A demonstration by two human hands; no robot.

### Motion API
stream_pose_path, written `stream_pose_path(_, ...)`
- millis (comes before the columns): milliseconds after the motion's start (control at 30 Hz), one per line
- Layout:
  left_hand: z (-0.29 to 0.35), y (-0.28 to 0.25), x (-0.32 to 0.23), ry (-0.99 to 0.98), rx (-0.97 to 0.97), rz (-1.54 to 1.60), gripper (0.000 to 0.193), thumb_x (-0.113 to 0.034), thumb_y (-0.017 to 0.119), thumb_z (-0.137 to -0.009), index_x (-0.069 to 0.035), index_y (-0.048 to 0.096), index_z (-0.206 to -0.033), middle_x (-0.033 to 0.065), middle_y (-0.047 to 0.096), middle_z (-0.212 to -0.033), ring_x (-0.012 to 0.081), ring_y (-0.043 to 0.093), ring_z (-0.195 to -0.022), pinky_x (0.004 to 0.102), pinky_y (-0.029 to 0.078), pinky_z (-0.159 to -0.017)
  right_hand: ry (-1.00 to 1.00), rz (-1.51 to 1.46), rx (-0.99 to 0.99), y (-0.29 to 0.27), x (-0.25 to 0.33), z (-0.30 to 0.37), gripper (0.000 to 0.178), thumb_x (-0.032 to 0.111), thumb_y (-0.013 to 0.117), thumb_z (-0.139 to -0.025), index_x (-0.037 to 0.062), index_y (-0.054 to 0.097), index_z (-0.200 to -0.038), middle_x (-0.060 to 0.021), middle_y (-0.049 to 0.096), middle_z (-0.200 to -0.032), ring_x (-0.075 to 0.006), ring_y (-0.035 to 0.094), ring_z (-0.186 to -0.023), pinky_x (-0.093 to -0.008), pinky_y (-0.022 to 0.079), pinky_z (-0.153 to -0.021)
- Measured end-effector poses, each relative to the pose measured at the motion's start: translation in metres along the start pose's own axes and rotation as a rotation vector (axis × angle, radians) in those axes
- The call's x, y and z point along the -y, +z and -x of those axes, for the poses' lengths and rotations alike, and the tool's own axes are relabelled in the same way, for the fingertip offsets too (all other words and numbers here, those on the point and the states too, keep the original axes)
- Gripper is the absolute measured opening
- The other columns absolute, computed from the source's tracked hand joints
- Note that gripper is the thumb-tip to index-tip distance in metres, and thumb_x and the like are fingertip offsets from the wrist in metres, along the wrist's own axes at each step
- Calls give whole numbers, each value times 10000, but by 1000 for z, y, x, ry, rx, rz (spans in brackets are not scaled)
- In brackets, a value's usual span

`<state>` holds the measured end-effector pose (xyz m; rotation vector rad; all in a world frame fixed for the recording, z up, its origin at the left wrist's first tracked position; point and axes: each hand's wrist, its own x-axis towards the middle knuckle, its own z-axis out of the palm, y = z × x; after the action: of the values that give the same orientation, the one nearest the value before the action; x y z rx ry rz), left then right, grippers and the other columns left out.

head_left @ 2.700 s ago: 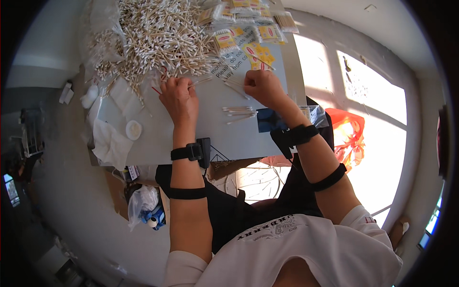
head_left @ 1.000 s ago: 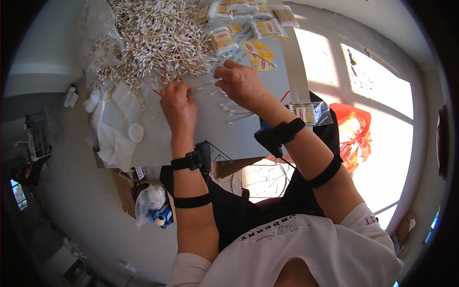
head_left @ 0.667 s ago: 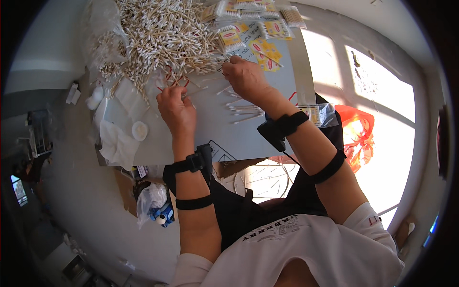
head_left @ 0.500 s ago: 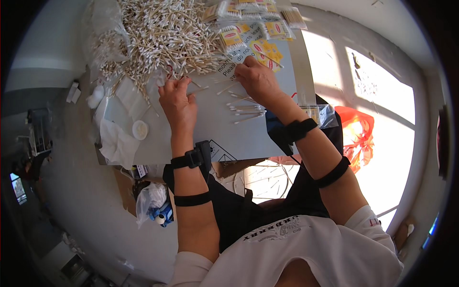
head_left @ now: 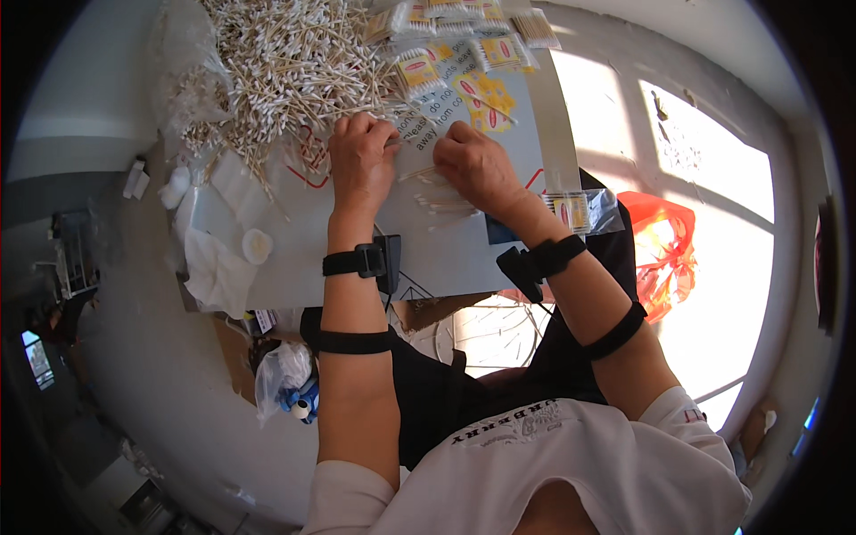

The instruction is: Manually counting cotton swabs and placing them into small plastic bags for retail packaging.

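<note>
A large heap of cotton swabs (head_left: pixel 294 76) covers the far left of the grey table sheet. At its near edge, my left hand (head_left: pixel 361 169) is closed in a pinch, and a pale cotton swab tip (head_left: pixel 402 141) shows by its fingertips. My right hand (head_left: pixel 480 169) is closed too, its fingers curled down over the sheet; what they hold, if anything, is hidden. Several loose swabs (head_left: pixel 446 205) lie just left of and below my right hand, partly covered by it. A yellow printed card (head_left: pixel 486 100) with a swab across it rests beyond that hand.
Small clear packs of swabs (head_left: pixel 499 53) gather at the far right of the table. Another pack (head_left: pixel 571 212) lies by my right forearm. A round white lid-like piece (head_left: pixel 257 246) and thin white wrapping (head_left: pixel 214 267) are at the left. A red plastic bag (head_left: pixel 658 254) sits right of the table.
My left hand has moved right and away from me, closing toward my right hand. My right hand has lowered slightly toward the loose swabs. The view has shifted a little.
</note>
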<state>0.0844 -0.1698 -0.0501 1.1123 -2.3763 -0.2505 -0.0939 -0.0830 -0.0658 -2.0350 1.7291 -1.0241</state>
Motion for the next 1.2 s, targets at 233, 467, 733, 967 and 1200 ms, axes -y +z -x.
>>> stream_pose_path(233, 54, -42, -22, -761, 243, -25, 208, -188, 743, -755, -54, 592, -804, 126, 608, -838, 358, 594, -834, 469, 480, -683, -9, -40, 31, -5, -2, 1, 96, 81, 677, -783, 63, 593, -823, -106, 555, -858, -332, 609, -781, -412, 501, -694)
stream_pose_path(467, 102, -18, -43, -584, 34, -145, 129, -88, 666, -795, -39, 551, -825, 129, 597, -857, 353, 579, -861, 460, 473, -742, 68, -42, -39, 17, 16, -37, 98, 122, 674, -792, 82, 618, -862, -98, 573, -842, -315, 631, -786, -420, 502, -668)
stream_pose_path(733, 87, -17, -33, -326, -12, -128, 143, 9, 645, -743, -53, 550, -831, 105, 525, -854, 326, 523, -853, 444, 438, -733, -49, 67, 30, 33, 4, -44, 46, 118, 654, -789, 104, 612, -777, -89, 564, -846, -324, 627, -787, -426, 506, -668)
stream_pose_path(967, 37, -2, -36, -86, -19, -77, 148, 18, 659, -716, -65, 573, -805, 81, 515, -860, 305, 510, -857, 445, 425, -733, -72, 186, 54, 6, -7, -31, 73, 118, 662, -777, 89, 605, -742, -93, 555, -848, -317, 621, -809, -424, 500, -663)
stream_pose_path(1200, 43, 23, -57, -25, 22, 7, 438, -120, 660, -814, -8, 538, -1219, 169, 476, -1302, 345, 422, -1249, 498, 317, -1047, -121, 171, 147, -22, -12, -12, 15, 74, 643, -790, 61, 651, -790, -105, 584, -916, -316, 598, -881, -409, 496, -756)
